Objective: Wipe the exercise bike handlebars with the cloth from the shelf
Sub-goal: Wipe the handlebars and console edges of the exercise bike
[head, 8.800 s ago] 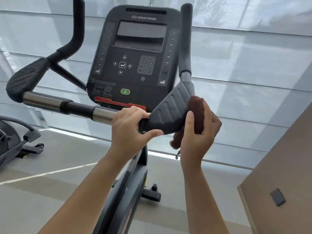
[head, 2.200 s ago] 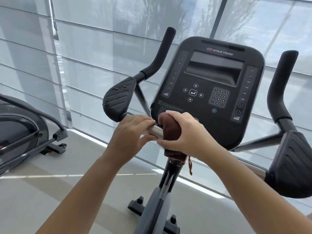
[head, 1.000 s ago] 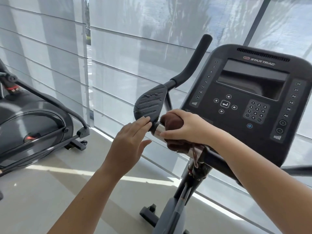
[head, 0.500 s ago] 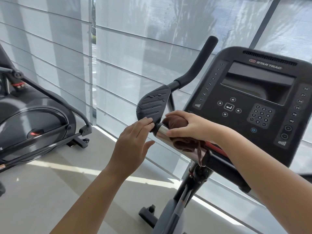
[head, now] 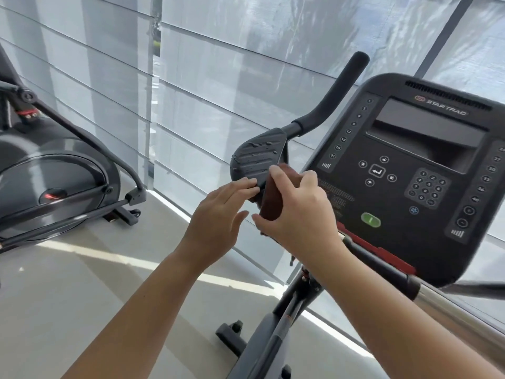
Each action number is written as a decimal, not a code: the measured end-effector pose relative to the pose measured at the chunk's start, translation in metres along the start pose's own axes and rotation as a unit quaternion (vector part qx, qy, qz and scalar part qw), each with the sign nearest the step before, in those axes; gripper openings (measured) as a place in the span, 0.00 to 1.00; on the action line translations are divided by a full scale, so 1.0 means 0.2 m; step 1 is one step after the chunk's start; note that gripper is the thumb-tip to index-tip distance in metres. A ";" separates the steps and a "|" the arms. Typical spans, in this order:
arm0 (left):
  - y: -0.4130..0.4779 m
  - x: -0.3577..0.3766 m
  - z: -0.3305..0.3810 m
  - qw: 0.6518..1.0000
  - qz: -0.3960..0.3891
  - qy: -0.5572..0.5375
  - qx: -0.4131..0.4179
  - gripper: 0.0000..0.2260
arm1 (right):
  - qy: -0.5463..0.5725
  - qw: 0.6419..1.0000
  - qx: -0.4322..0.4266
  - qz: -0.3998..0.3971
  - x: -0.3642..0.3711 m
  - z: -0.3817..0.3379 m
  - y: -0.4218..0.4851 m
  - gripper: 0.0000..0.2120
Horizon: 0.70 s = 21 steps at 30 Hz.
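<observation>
The exercise bike's left handlebar has a black ribbed elbow pad (head: 257, 157) with wet drops on it and an upright black grip (head: 338, 91) behind. My right hand (head: 297, 212) holds a folded dark brown cloth (head: 273, 195) against the pad's near end. My left hand (head: 221, 214) has its fingers spread, fingertips touching the pad's lower edge. The chrome bar (head: 448, 313) runs down to the right. The part of the bar under my right hand is hidden.
The black console (head: 410, 170) with screen and keypad stands right of my hands. The bike's post (head: 289, 305) drops to a floor foot (head: 232, 335). Another exercise machine (head: 54, 181) stands at left. Window blinds (head: 218, 64) lie close behind the handlebars.
My right hand slid the cloth left off the chrome bar up to the elbow pad's end. My left hand stays by the pad's edge. The view has moved closer.
</observation>
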<state>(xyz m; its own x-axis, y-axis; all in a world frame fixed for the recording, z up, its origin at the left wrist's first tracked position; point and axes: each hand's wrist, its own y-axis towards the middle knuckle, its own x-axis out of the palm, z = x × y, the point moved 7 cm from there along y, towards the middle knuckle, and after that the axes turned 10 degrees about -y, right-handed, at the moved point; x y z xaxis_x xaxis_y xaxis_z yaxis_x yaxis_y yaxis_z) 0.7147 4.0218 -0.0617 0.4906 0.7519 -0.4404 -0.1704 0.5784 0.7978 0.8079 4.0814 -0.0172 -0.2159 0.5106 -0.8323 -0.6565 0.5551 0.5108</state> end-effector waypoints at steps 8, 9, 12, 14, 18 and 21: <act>0.00 -0.01 -0.04 0.999 -0.020 -0.034 -0.001 0.19 | -0.103 0.983 0.053 0.144 -0.02 -0.05 -0.14 0.30; 0.00 -0.01 -0.05 0.999 -0.016 -0.040 0.000 0.19 | -0.095 0.984 0.055 0.142 -0.02 -0.08 -0.11 0.30; 0.00 -0.01 -0.06 0.998 -0.012 -0.058 0.008 0.19 | -0.098 0.985 0.047 0.136 0.00 -0.12 -0.08 0.29; 0.00 -0.01 -0.07 0.998 -0.010 -0.062 0.009 0.18 | -0.117 0.982 0.045 0.143 0.00 -0.07 -0.13 0.30; 0.00 0.00 -0.08 0.997 -0.009 -0.073 0.006 0.17 | -0.139 0.973 0.056 0.175 -0.05 0.07 -0.29 0.31; -0.01 0.01 -0.08 0.997 0.003 -0.078 -0.001 0.17 | -0.113 0.980 0.066 0.149 -0.05 0.02 -0.23 0.30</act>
<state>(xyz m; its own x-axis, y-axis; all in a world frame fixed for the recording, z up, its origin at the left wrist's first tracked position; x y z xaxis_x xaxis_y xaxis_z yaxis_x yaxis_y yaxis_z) 0.7022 4.0265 -0.0701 0.6162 0.6971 -0.3666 -0.1755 0.5753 0.7989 0.8435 4.0537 -0.0320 -0.2093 0.7872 -0.5801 -0.4851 0.4315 0.7606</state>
